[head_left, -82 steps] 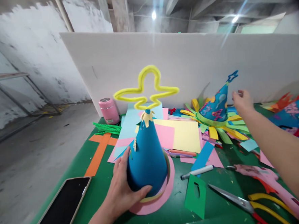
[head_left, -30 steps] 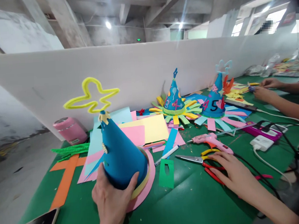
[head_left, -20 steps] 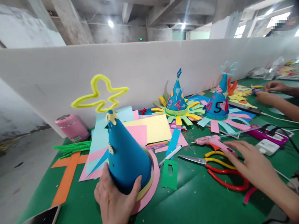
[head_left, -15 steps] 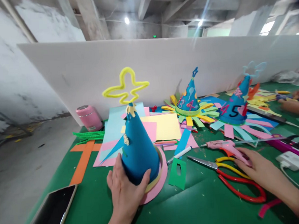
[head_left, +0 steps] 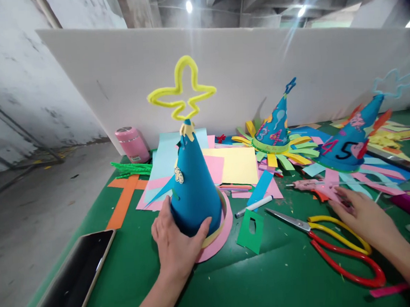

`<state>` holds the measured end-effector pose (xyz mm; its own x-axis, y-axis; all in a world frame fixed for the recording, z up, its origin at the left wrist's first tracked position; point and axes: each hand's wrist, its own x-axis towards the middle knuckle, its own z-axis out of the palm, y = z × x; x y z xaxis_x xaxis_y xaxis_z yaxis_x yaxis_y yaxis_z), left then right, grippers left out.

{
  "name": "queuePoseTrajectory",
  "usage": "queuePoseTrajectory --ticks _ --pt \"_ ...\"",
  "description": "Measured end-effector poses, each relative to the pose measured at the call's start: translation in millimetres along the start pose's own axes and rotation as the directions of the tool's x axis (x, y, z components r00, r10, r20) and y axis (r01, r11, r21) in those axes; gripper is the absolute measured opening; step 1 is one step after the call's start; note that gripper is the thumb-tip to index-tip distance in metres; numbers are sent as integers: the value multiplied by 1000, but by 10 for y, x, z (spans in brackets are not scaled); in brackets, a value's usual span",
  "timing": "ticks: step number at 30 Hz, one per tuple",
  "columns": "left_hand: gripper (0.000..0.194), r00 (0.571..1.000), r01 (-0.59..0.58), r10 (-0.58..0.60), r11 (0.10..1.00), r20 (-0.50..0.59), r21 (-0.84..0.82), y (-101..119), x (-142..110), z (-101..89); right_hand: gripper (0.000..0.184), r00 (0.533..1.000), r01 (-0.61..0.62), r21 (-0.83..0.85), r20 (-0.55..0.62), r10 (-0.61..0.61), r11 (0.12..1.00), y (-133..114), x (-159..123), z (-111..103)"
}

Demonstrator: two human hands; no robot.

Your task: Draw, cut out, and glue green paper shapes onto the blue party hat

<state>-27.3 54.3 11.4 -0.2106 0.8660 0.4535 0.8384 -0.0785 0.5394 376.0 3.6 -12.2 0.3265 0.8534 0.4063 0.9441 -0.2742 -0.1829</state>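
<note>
My left hand (head_left: 177,241) is wrapped round the lower side of a blue cone party hat (head_left: 196,191), thumb in front. The hat stands tilted slightly, with a pink and yellow ring brim (head_left: 226,226) round its base. A yellow pipe-cleaner shape (head_left: 186,76) tops it, above a pale yellow collar at the tip. On the hat's left side sits a small cream cut-out (head_left: 179,175). My right hand (head_left: 361,213) grips the handle of a pink hot glue gun (head_left: 323,190), its nozzle pointing left. Red-and-yellow-handled scissors (head_left: 305,225) lie open just below that hand.
Two decorated blue hats (head_left: 276,126) (head_left: 352,140) stand behind, with paper strips round them. Paper sheets (head_left: 238,163), a white marker (head_left: 255,206), a green paper piece (head_left: 250,231), a phone (head_left: 72,277) and a pink flask (head_left: 131,144) lie or stand about. A white board (head_left: 221,73) rises behind.
My view has tilted down and turned left. The blue hat has turned a little, showing the cream cut-out more squarely. My right hand stays on the glue gun, which has shifted slightly away from the scissors.
</note>
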Motion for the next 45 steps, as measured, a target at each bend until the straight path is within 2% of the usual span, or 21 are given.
queuePoseTrajectory --ticks 2,5,9,10,12,15,19,22,24,27,30,33,35,36,37,38,39,40,41,42,45 --pt "90 1000 -15 15 1000 -9 -12 4 -3 9 44 1000 -20 9 22 20 1000 -177 -51 -90" --pt "90 999 -42 42 999 -18 -28 1 -2 19 36 995 84 230 40 -95 970 -676 -189 -218" --pt "92 999 -44 43 999 -5 -23 -30 -3 14 33 885 310 428 197 -422 849 -1405 -370 -240" --pt "91 999 -50 50 999 -4 -19 -40 -5 6 36 846 327 447 254 -468 833 -1530 -397 -224" --pt "88 993 -111 111 994 -30 -14 -55 -12 -23 47 813 329 435 321 -486 838 -1685 -424 -189" --pt "81 945 -302 298 953 -137 -11 -47 -43 -89 60 810 317 406 354 -467 857 -1743 -431 -157" --pt "79 815 -561 550 828 -180 -10 5 -148 -169 64 825 284 437 343 -450 854 -1743 -447 -152" --pt "82 754 -649 636 760 -165 -37 36 -223 -189 63 844 255 505 300 -444 825 -1762 -477 -145" --pt "82 732 -674 660 737 -167 -44 48 -240 -186 60 857 210 576 280 -432 790 -1773 -498 -144" --pt "79 724 -684 671 728 -159 -42 50 -223 -180 52 860 77 728 297 -414 681 -1791 -510 -179" --pt "71 747 -661 649 749 -145 -55 42 -214 -195 33 863 -119 842 350 -365 526 -1809 -490 -258" --pt "57 774 -632 614 760 -154 -148 74 -272 -231 11 911 -149 881 299 -284 449 -1801 -471 -332" --pt "38 817 -567 568 757 -104 -324 146 -347 -244 6 943 -68 915 189 -274 398 -1776 -486 -363" --pt "25 869 -458 493 764 -48 -455 198 -387 -241 9 949 -16 931 130 -289 365 -1761 -502 -374" --pt "13 910 -299 410 755 64 -584 256 -426 -231 15 949 39 941 71 -309 337 -1747 -523 -383" --pt "15 919 -92 325 727 223 -681 319 -457 -213 21 942 98 942 16 -335 321 -1737 -546 -391" --pt "25 890 126 246 677 384 -725 380 -481 -190 27 932 155 936 -32 -361 317 -1732 -570 -398" --pt "32 832 330 177 604 526 -726 438 -494 -166 32 922 208 924 -76 -380 321 -1732 -593 -404" --pt "37 751 507 129 514 647 -692 490 -498 -143 36 910 261 908 -120 -396 326 -1735 -613 -407" --pt "41 683 626 107 423 722 -655 533 -493 -126 39 896 309 891 -156 -415 332 -1742 -630 -407" --pt "35 621 746 35 280 783 -604 617 -450 -123 48 844 405 843 -196 -499 354 -1753 -672 -392"
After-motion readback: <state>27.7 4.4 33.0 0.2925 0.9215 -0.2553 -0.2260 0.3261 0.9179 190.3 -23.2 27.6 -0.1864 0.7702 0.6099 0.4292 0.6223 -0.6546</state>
